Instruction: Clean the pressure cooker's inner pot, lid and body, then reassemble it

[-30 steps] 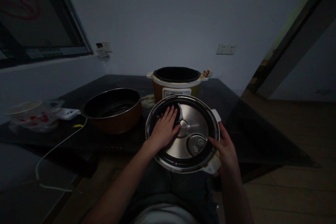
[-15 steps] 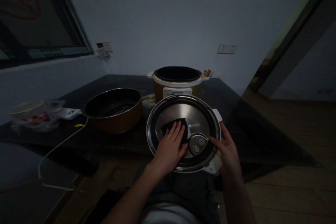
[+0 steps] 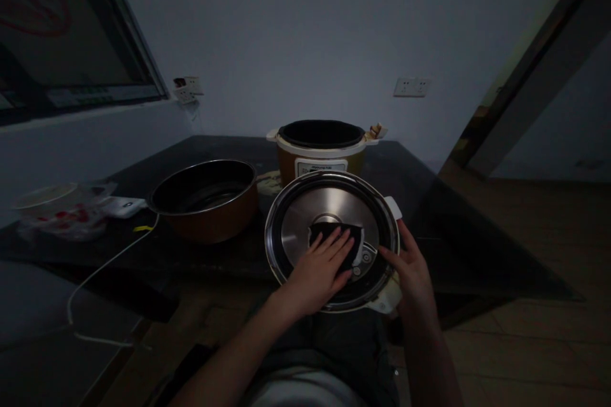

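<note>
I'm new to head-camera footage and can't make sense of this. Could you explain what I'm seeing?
There's no machine at work, just a person's two bare hands, seen from a camera worn on their head, looking forward and down. The right hand holds the edge of a round, silver metal lid with a black ring. The left hand lies flat on a black, pale-edged cloth-like pad against that metal. Beyond, on a dark, flat tabletop, stand a brown-and-white round cooker, open on top, and, to its left, a brown round pot with a black inside. Farther left is a clear, red-marked plastic bag.
</note>
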